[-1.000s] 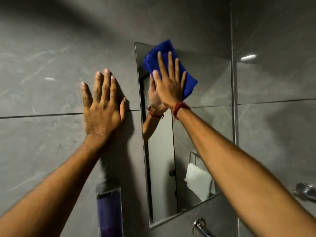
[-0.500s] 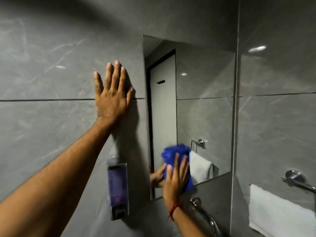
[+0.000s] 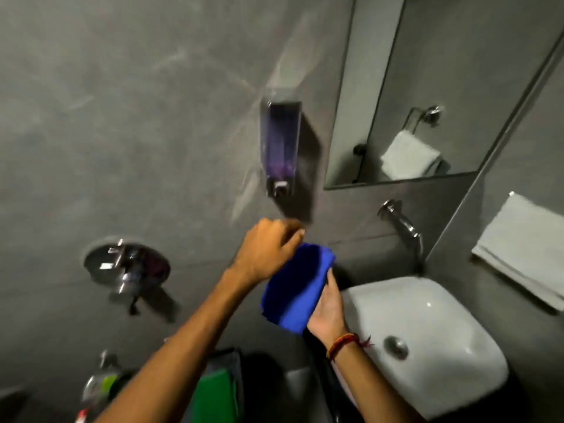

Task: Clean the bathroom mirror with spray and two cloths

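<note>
Both hands hold the blue cloth (image 3: 294,288) in front of the grey wall, just left of the white sink (image 3: 433,343). The right hand (image 3: 328,312) grips the cloth's right edge from below, fingers closed on it. The left hand (image 3: 268,250) is curled over its top edge, pinching the fabric. The mirror (image 3: 427,71) hangs up to the right, with a soap dispenser (image 3: 280,145) beside it on the left and a tap (image 3: 403,224) below it
</note>
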Demonstrator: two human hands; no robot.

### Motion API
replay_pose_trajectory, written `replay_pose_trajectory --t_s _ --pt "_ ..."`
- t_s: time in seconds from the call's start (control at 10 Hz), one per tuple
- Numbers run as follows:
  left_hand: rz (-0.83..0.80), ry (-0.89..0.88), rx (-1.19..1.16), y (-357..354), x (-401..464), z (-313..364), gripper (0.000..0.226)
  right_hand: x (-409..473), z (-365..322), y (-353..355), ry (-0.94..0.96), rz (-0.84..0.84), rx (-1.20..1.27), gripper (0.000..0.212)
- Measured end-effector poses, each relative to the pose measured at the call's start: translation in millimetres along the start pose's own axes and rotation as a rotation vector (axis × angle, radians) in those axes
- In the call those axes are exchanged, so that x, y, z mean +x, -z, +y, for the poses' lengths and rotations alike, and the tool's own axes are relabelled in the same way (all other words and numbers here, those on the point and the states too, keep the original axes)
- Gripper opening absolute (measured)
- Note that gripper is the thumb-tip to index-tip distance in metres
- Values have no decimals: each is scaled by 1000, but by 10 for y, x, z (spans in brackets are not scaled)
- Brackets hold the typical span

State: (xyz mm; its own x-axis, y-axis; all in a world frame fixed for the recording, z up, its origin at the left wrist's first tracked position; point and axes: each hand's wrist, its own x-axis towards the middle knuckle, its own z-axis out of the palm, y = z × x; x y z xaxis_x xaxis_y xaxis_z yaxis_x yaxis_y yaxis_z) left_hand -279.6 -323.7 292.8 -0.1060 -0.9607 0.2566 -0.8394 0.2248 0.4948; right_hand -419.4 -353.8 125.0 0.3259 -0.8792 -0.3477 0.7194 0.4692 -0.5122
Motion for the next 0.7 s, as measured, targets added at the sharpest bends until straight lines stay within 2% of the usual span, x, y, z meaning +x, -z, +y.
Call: replay_pose_trajectory --t_s 0.1,0.2,0.3,0.4,0.5,0.6,0.7 --pt "-89 569 -95 -675 -826 -693 61 -219 540 311 -162 -18 -90 64" --pt "-221 958 -661 -1085 -1610 -1196 50 -341 1180 542 -354 -8 -234 58" --pt "-130 1130 -788 -1352 -2264 -1648 20 -422 1786 707 -441 76 -507 48" --pt "64 1275 -649 -1517 -2727 -1951 12 -491 2296 764 -523 53 -795 40" --pt "71 1319 -361 -1530 -3056 -2054 22 -529 2690 765 -576 41 -897 44" --pt "22 1250 -181 -1554 -3211 -2155 34 -554 3001 661 -635 11 -873 55" --pt "-56 1166 -11 -1624 -3256 -2154 60 -577 3149 553 -620 13 -956 61"
